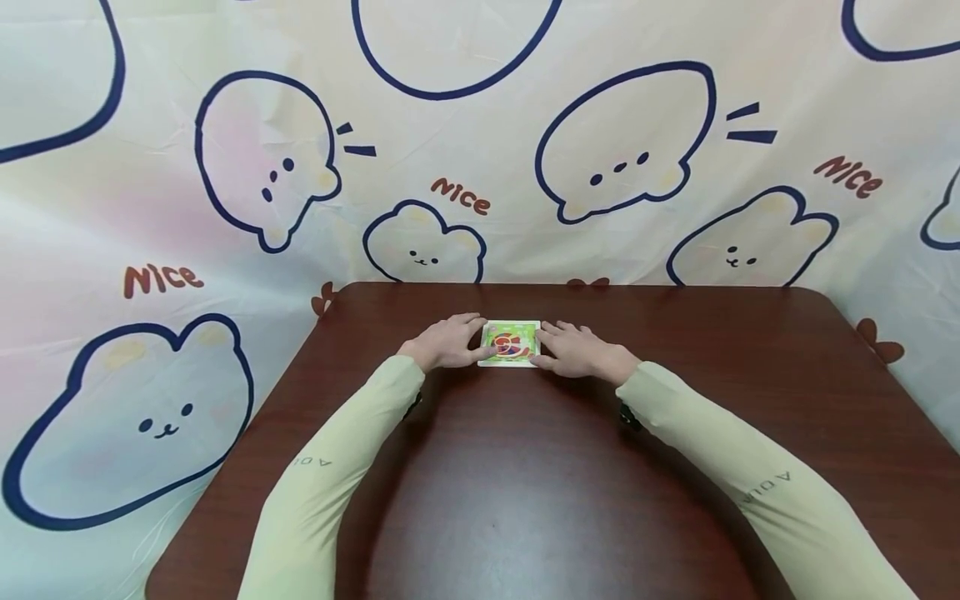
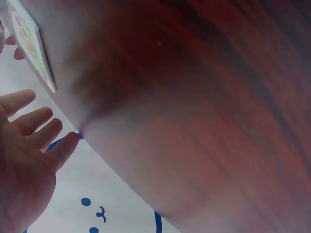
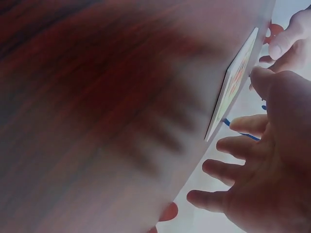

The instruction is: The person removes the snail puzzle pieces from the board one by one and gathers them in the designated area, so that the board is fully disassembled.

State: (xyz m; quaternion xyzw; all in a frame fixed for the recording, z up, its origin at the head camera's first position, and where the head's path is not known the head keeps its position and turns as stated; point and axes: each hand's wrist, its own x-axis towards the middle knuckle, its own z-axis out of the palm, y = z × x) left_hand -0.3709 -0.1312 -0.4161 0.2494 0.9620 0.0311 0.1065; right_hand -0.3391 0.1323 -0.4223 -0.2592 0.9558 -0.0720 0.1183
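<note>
A thin square board (image 1: 512,343) with a white border and a green, red and yellow picture lies flat on the brown table (image 1: 480,467). My left hand (image 1: 448,342) hovers at its left side, thumb over the lower left edge in the head view. On the opposite side is my right hand (image 1: 579,350), with fingertips at the right edge. The left wrist view shows the left hand (image 2: 29,160) with fingers spread and nothing held. Extended, parted fingers also show on the right hand (image 3: 272,160) in the right wrist view. Whether either hand touches the board, I cannot tell.
Behind and beside the table hangs a pale cloth (image 1: 510,150) printed with blue-outlined cartoon bears and the word "Nice". The table's far edge (image 1: 585,286) runs a little beyond the board. Pale green sleeves (image 1: 337,467) cover both arms.
</note>
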